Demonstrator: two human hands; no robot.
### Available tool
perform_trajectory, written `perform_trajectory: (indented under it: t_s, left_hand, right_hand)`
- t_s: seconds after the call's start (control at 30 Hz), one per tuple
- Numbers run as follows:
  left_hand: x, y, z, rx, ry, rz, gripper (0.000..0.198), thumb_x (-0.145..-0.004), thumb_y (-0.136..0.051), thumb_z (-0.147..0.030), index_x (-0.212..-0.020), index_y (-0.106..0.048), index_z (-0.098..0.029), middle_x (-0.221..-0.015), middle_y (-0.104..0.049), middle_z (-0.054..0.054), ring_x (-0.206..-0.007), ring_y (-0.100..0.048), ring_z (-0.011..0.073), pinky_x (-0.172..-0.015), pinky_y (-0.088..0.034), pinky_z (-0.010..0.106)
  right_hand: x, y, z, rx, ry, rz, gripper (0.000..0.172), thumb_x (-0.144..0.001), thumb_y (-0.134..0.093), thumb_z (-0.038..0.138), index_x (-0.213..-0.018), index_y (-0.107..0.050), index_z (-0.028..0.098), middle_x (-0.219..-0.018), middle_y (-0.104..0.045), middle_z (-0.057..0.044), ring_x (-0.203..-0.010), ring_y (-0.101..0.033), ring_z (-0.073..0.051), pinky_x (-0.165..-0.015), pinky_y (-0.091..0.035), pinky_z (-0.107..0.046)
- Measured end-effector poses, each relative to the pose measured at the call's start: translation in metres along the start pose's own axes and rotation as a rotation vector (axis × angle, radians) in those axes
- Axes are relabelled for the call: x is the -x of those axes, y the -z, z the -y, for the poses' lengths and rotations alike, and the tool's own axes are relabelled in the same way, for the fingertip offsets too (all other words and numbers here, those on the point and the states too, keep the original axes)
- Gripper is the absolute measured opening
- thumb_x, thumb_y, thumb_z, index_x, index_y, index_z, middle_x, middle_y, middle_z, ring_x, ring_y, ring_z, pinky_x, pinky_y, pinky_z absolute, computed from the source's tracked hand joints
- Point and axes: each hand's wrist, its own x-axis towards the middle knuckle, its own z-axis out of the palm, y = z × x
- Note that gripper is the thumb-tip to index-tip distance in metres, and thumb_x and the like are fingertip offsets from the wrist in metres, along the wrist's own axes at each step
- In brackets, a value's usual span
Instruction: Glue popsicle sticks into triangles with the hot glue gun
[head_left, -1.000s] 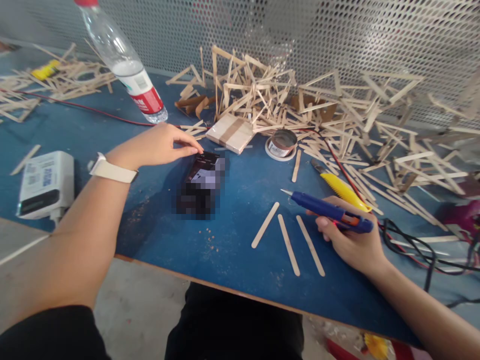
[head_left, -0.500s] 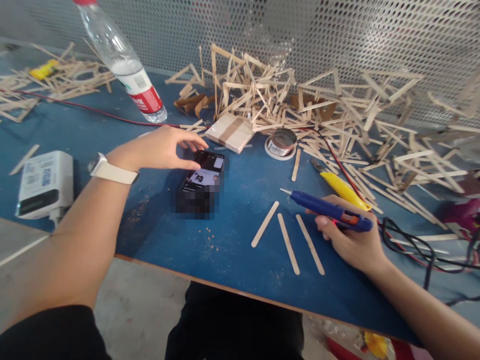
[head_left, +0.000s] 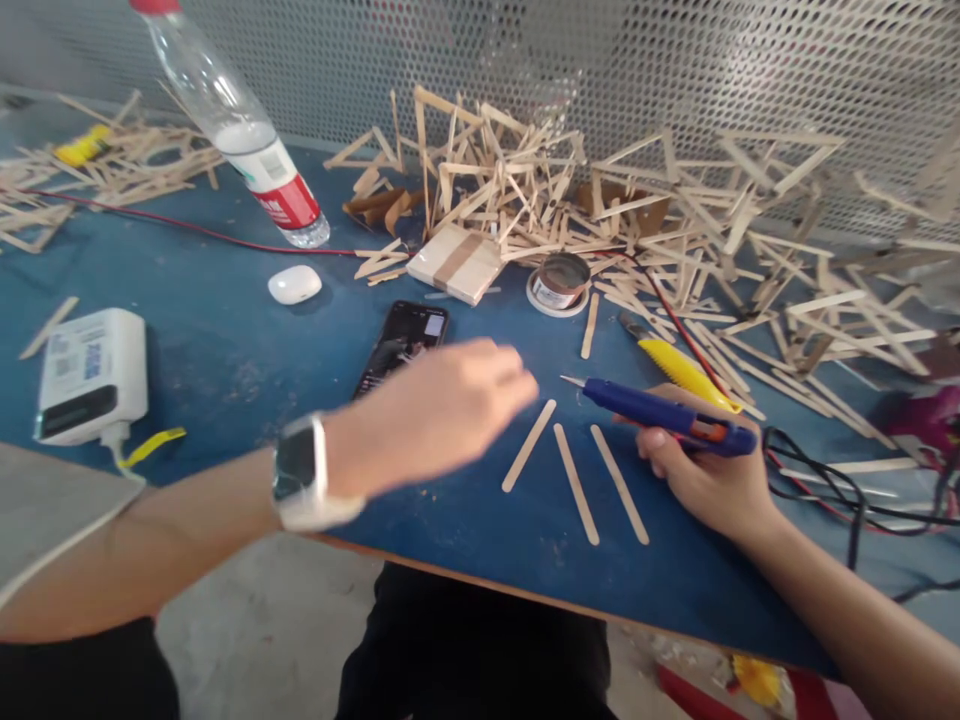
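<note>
"While the R hand [head_left: 709, 485] is closed around it, can you pls tell me how the blue pen-like tool [head_left: 637, 404] looks?"

"Yes. It has a long, slim barrel of dark blue, w/ a thin pale tip [head_left: 572, 382] at the front. In the rear half, just above the grip, one sees an orange part in a side opening. It points leftward from the fingers, & the tip is apart from the sticks."

"Which sticks do you mean, & where?"

"The three wooden sticks [head_left: 576, 485], lying on the blue table [head_left: 465, 540] to the left of the grip. They are flat, pale, w/ rounded ends. The leftmost leans the other way; the other two are almost parallel."

"OK, & what abt the L hand [head_left: 442, 410]?"

"It is blurred, so I cannot tell if it grasps sth or is free. It is left of the tool's tip, in front of the lower part of the phone [head_left: 401, 332]. On its wrist is a watch [head_left: 296, 460] w/ a white strap."

"Anything else near the R hand?"

"Just beyond its fingers lies a yellow-handled tool [head_left: 686, 374]; to its right, a black cable [head_left: 821, 485] in loops. Farther beyond the tip stands a round tin [head_left: 561, 282], approx. in line w/ it."
</note>
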Motion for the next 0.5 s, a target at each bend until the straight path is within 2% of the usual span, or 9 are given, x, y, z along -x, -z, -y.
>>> perform_trajectory:
  t_s: [0.07, 0.1, 0.17, 0.23, 0.37, 0.5]
  left_hand:
    - [-0.001, -0.008, -0.047, -0.131, -0.194, -0.025, 0.021, -0.102, -0.060, -0.009, -0.091, -0.076, -0.016, -0.088, -0.075, 0.006, -0.080, -0.071, 0.0222, -0.067, -0.055, 0.035]
    - [0.000, -0.012, -0.063, -0.163, -0.223, -0.051, 0.021, -0.104, -0.059, -0.013, -0.094, -0.078, -0.015, -0.093, -0.076, 0.008, -0.083, -0.071, 0.0229, -0.072, -0.058, 0.036]
    - [0.004, -0.020, -0.079, -0.228, -0.266, -0.075, 0.022, -0.105, -0.058, -0.015, -0.102, -0.080, -0.014, -0.101, -0.079, 0.010, -0.089, -0.074, 0.0242, -0.081, -0.062, 0.037]
    - [0.008, -0.029, -0.075, -0.247, -0.281, -0.089, 0.021, -0.105, -0.060, -0.015, -0.105, -0.080, -0.013, -0.108, -0.080, 0.011, -0.094, -0.075, 0.0238, -0.083, -0.063, 0.036]
    - [0.013, -0.042, -0.051, -0.229, -0.260, -0.099, 0.016, -0.105, -0.064, -0.015, -0.106, -0.080, -0.012, -0.115, -0.081, 0.013, -0.100, -0.077, 0.0236, -0.089, -0.065, 0.035]
    - [0.019, -0.049, -0.043, -0.208, -0.227, -0.112, 0.021, -0.105, -0.062, -0.013, -0.112, -0.082, -0.009, -0.118, -0.081, 0.015, -0.104, -0.077, 0.0254, -0.093, -0.066, 0.037]
  right_hand:
    - [0.000, 0.001, -0.001, -0.008, -0.004, 0.006, 0.027, -0.104, -0.072, 0.052, -0.100, -0.078, 0.026, -0.074, -0.066, -0.002, -0.056, -0.059, -0.016, -0.046, -0.040, -0.030]
    - [0.000, 0.002, -0.001, -0.007, -0.003, 0.012, 0.027, -0.104, -0.072, 0.052, -0.101, -0.079, 0.027, -0.073, -0.066, -0.002, -0.057, -0.060, -0.016, -0.047, -0.041, -0.030]
    - [-0.001, 0.002, -0.001, -0.003, 0.005, 0.025, 0.026, -0.103, -0.073, 0.052, -0.101, -0.080, 0.027, -0.072, -0.065, -0.002, -0.057, -0.060, -0.016, -0.048, -0.042, -0.030]
    - [-0.003, 0.002, 0.002, 0.010, 0.018, 0.027, 0.028, -0.103, -0.074, 0.054, -0.097, -0.080, 0.027, -0.071, -0.064, -0.001, -0.056, -0.058, -0.015, -0.049, -0.043, -0.030]
    - [-0.010, 0.002, 0.007, 0.042, 0.050, 0.046, 0.038, -0.104, -0.070, 0.059, -0.089, -0.078, 0.025, -0.075, -0.069, -0.004, -0.060, -0.061, -0.016, -0.055, -0.049, -0.032]
    - [-0.012, 0.003, 0.007, 0.027, 0.075, 0.075, 0.041, -0.104, -0.068, 0.063, -0.091, -0.077, 0.025, -0.081, -0.072, -0.005, -0.063, -0.063, -0.018, -0.057, -0.051, -0.033]
